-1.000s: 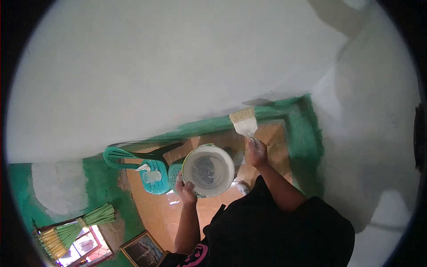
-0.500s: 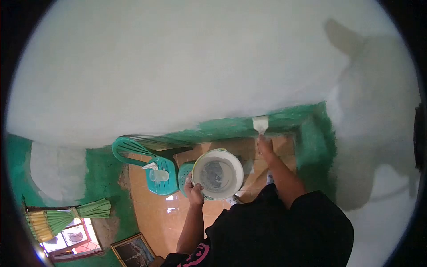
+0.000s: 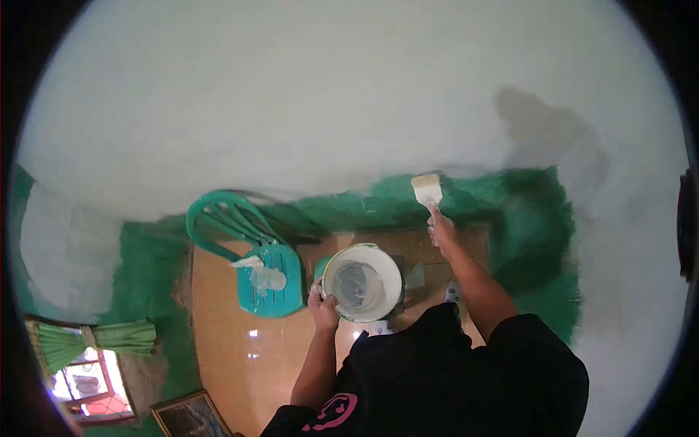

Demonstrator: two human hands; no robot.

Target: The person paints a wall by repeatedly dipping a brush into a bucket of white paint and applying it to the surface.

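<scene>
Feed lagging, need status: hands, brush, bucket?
Left hand grips bucket rim. Right hand holds brush up at green wall strip. Chair beside bucket, clear of brush.

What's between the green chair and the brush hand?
The white bucket, gripped by the left hand, shows between the green chair and the right hand with the brush, in head view.

The bucket (image 3: 362, 282) sat just right of the chair (image 3: 255, 262), a cup (image 3: 268, 278) on its seat, the brush (image 3: 427, 191) at the wall (image 3: 291, 109) beyond, further right.
</scene>
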